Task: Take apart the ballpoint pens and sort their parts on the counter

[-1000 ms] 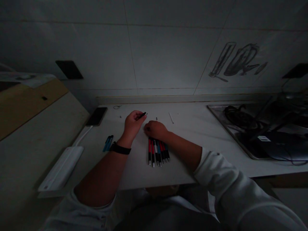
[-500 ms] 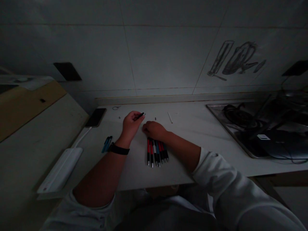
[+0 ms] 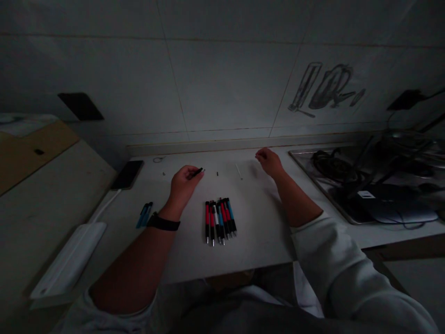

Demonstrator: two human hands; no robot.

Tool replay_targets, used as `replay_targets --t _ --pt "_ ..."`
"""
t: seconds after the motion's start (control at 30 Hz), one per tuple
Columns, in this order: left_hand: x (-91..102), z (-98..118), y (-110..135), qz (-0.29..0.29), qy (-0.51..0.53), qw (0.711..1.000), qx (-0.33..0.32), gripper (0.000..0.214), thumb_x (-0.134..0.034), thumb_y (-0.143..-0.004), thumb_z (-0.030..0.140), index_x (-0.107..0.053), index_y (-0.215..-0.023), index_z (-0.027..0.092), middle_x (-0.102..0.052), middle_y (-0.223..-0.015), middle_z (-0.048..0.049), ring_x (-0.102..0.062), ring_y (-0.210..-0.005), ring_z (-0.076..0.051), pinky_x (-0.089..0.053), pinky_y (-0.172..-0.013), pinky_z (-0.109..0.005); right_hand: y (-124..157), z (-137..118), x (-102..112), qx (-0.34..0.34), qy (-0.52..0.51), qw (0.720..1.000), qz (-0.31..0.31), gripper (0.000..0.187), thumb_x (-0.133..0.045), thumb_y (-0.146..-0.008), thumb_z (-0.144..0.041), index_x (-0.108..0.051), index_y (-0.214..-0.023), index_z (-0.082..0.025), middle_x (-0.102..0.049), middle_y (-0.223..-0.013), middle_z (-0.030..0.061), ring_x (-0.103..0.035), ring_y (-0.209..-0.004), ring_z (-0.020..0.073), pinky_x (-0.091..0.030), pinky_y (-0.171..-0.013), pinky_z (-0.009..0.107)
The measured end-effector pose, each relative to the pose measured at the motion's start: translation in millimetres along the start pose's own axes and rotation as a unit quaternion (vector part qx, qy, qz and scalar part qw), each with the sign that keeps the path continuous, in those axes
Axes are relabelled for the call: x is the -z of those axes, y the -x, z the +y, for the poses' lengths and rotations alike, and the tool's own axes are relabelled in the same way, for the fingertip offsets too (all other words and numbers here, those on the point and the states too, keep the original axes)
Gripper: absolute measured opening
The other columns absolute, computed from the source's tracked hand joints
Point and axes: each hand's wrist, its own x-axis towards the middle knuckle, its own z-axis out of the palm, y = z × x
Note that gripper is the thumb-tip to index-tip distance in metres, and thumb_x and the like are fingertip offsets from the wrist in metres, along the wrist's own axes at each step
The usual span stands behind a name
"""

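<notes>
My left hand [image 3: 184,183] is closed around a short black pen part [image 3: 197,172], its tip pointing up to the right. At the back right of the counter, my right hand [image 3: 269,161] is raised with its fingers pinched together; whatever may be between them is too small to see. A thin white pen refill [image 3: 238,171] and a tiny dark piece [image 3: 217,174] lie between my hands. Closer to me is a row of red, white and blue click pens [image 3: 219,221], tips toward me. Two blue pen pieces [image 3: 143,215] lie beside my left wrist.
On the left are a phone [image 3: 127,175] and a white power strip [image 3: 71,260] with its cable. A thin ring [image 3: 158,159] and a tiny bit [image 3: 163,174] lie near the wall. To the right a gas stove [image 3: 333,185] is set in the counter [image 3: 257,250].
My right hand has moved from above the pens to the back right, uncovering the pen row. My left hand still holds the black pen part. The view has shifted slightly right.
</notes>
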Motion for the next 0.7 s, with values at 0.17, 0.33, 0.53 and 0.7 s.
replay_targets --t 0.17,0.33,0.53,0.7 --pt "-0.9 -8.1 -0.5 -0.007 -0.009 1.0 -0.002 0.027 -0.082 -0.075 0.038 -0.07 -0.092 0.019 -0.075 -0.091 -0.0053 -0.069 -0.084 -0.019 -0.053 -0.08 -0.032 -0.9 19.8 -13.7 -0.04 0.063 0.996 -0.05 0.014 -0.065 -0.089 -0.025 -0.075 -0.099 -0.021 -0.076 -0.099 0.0069 -0.066 -0.09 0.0199 -0.047 -0.086 0.031" --pt "-2.2 -11.8 -0.7 -0.02 -0.014 1.0 -0.004 0.026 -0.082 -0.075 0.038 -0.07 -0.09 0.02 -0.074 -0.089 -0.005 -0.068 -0.08 -0.018 -0.053 -0.077 -0.032 -2.0 19.5 -23.4 -0.044 0.135 0.985 -0.095 0.019 -0.067 -0.092 -0.029 -0.079 -0.104 -0.023 -0.076 -0.112 0.0093 -0.066 -0.102 0.0216 -0.047 -0.093 0.032" --pt "-3.6 -12.2 -0.3 -0.028 -0.024 0.999 -0.012 0.025 -0.082 -0.076 0.036 -0.07 -0.091 0.02 -0.074 -0.089 -0.0047 -0.069 -0.082 -0.019 -0.053 -0.078 -0.032 -0.8 21.1 -23.6 -0.067 0.178 0.978 -0.09 0.022 -0.067 -0.092 -0.035 -0.082 -0.106 -0.026 -0.075 -0.117 0.0112 -0.067 -0.104 0.0259 -0.049 -0.093 0.038" --pt "-3.8 -12.2 -0.2 -0.034 -0.024 0.999 -0.008 0.025 -0.081 -0.076 0.035 -0.07 -0.091 0.019 -0.074 -0.089 -0.0049 -0.068 -0.08 -0.018 -0.052 -0.075 -0.031 -1.3 17.3 -24.4 -0.068 0.176 0.977 -0.101 0.022 -0.07 -0.09 -0.035 -0.083 -0.106 -0.027 -0.076 -0.117 0.01 -0.067 -0.103 0.0258 -0.05 -0.093 0.038"
